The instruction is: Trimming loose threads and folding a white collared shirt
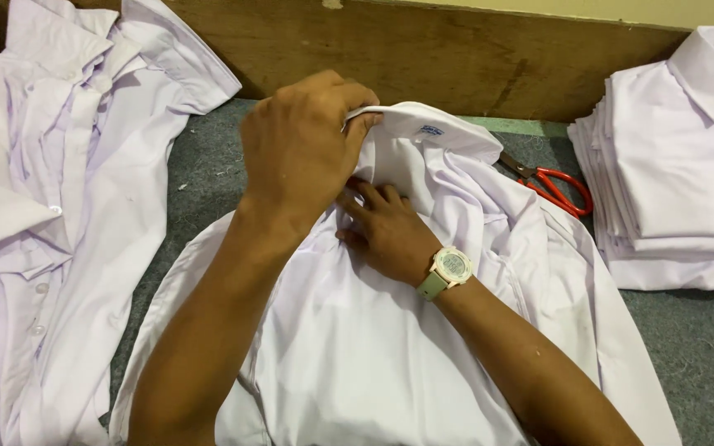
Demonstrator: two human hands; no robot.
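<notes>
Two hands on the shirt (390,347), collar toward frame top: left hand (303,153) pinches collar, right hand (386,231) presses flat, fingertips hidden.

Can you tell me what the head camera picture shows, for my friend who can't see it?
Two hands work at the collar of a white shirt spread on a grey table: the left hand pinches the collar while the right hand, wearing a pale green watch, presses below it. Folded shirts and red scissors lie to the right.
</notes>
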